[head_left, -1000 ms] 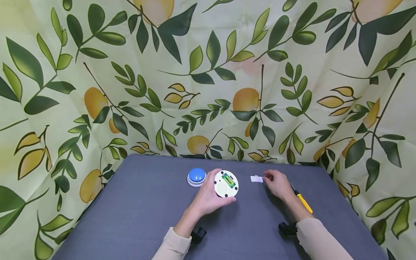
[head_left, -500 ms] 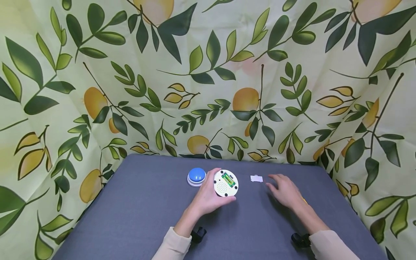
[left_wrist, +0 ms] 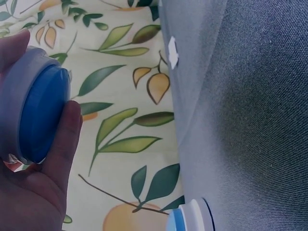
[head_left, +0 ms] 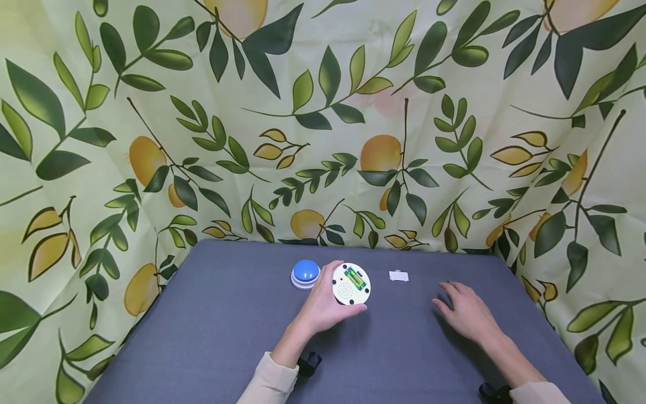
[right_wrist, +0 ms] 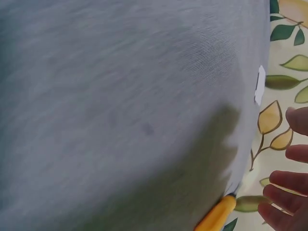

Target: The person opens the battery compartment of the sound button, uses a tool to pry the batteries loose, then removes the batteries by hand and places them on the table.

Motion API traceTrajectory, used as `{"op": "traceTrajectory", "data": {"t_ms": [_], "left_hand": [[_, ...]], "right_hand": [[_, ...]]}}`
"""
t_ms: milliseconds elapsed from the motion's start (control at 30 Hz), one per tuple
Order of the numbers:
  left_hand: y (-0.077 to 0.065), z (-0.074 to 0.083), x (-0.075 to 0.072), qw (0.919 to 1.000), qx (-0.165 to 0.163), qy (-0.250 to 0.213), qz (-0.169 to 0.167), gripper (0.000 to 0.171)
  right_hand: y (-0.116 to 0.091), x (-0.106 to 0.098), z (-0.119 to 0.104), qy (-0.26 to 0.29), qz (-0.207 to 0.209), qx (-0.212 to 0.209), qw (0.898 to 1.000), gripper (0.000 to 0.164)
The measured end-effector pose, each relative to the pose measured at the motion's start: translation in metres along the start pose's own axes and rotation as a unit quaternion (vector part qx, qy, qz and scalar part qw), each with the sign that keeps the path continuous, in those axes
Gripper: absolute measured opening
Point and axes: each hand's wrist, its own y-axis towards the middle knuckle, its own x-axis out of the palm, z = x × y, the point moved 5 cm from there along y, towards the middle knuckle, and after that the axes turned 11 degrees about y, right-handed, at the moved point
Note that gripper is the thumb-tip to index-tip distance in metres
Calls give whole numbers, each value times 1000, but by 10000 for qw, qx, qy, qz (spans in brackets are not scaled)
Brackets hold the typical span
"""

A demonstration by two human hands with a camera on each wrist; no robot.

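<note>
My left hand [head_left: 323, 306] grips a round push button by its rim, its white underside [head_left: 345, 292] turned towards the head camera. Green batteries [head_left: 355, 279] lie in the uncovered battery slot. From the left wrist view, the blue dome [left_wrist: 45, 113] of this button faces away from the palm. My right hand [head_left: 469, 314] hovers over the right side of the table, fingers loosely spread and holding nothing. Below it lies a screwdriver with a yellow handle [right_wrist: 216, 215], mostly hidden by the hand in the head view. The small white battery cover [head_left: 398, 276] lies flat on the table between the hands.
A second blue push button [head_left: 305, 273] stands dome up on the table, just left of my left hand. Grey-blue cloth [head_left: 227, 336] covers the table. A leaf-and-fruit patterned curtain [head_left: 323, 140] closes off the back and sides.
My right hand has drawn back to the right and nearer, away from the battery cover, and its fingers have spread. The left hand and its push button have stayed nearly still.
</note>
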Motion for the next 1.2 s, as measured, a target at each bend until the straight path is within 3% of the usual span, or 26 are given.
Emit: {"op": "traceTrajectory", "data": {"t_ms": [533,1200], "left_hand": [[0,0,0,10000,-37,-81,-22,102],[-1,3,2,9998,90,-150,19,102]], "right_hand": [[-27,-11,38,46,-202,715,9972,51],[-29,-15,67,481,-126,1276,9906,44]]}}
